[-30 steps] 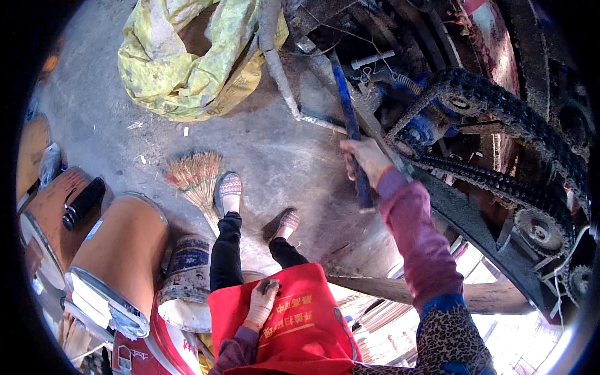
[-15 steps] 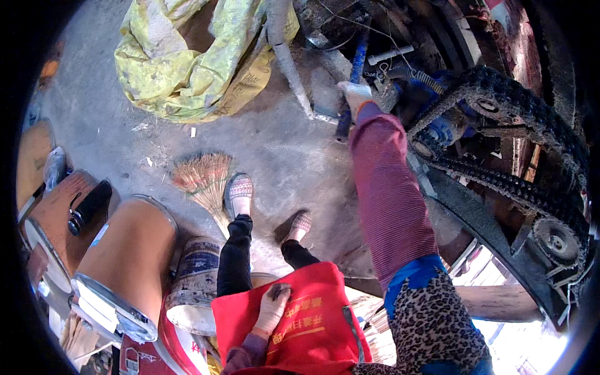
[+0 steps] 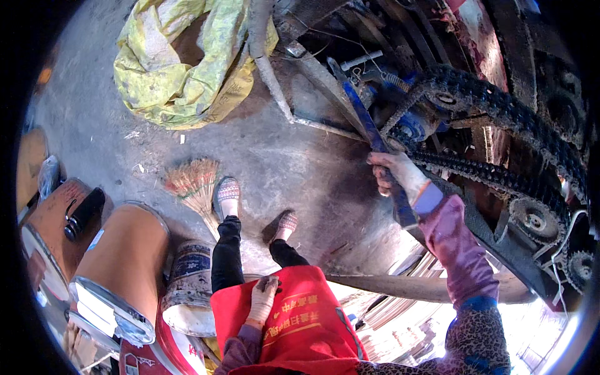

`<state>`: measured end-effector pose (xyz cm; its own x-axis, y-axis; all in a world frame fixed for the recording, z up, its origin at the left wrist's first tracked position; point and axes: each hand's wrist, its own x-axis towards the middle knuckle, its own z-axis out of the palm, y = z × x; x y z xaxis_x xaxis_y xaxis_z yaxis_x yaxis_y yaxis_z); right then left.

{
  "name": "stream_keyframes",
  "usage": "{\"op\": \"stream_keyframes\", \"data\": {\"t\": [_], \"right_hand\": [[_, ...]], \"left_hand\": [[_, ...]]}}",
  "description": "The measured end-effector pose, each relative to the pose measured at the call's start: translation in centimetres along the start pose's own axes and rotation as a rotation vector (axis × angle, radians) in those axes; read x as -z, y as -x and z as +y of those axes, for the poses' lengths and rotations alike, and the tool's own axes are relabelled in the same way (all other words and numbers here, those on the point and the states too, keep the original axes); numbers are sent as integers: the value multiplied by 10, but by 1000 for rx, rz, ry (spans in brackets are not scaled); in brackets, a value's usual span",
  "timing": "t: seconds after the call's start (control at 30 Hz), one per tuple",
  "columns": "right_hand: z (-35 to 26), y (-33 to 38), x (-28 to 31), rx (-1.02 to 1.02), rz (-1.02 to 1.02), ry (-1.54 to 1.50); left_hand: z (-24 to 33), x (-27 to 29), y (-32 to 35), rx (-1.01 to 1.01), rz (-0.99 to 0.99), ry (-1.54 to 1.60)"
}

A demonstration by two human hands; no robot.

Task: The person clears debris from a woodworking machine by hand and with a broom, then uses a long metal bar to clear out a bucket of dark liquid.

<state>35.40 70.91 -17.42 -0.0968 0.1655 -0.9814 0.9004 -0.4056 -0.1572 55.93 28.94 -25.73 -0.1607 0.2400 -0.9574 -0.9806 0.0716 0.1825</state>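
My right hand (image 3: 400, 172), in a pale glove, is closed around a long, flat blue bar (image 3: 360, 112) at the right of the head view. The bar slants from its far upper end down to a near end below my fist. Whether it is joined to the machine cannot be made out. Beside it runs a greasy black drive chain (image 3: 475, 166) on the machine. My left hand (image 3: 264, 300), gloved with dark fingertips, lies against the red apron (image 3: 306, 319) on my lap. Its fingers are curled in, and anything inside them is hidden.
A yellow woven sack (image 3: 181, 87) slumps on the concrete floor at far left. A straw broom (image 3: 195, 187) lies by my feet. Brown drums (image 3: 128, 262) and a stained bucket (image 3: 187, 281) stand at the left. A toothed sprocket (image 3: 534, 219) sits at the right.
My right hand has come nearer and to the right with the blue bar, which now slants the other way. The left hand stays on the apron. My view has shifted slightly.
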Motion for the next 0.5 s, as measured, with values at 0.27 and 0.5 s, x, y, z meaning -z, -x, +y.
{"op": "stream_keyframes", "data": {"t": [0.27,0.5], "right_hand": [[-38,-76,-8,194,127,268],[-26,-18,33,46,30,515]], "left_hand": [[-6,2,1,-9,-26,-5],[-7,1,5,-46,-7,-103]]}}
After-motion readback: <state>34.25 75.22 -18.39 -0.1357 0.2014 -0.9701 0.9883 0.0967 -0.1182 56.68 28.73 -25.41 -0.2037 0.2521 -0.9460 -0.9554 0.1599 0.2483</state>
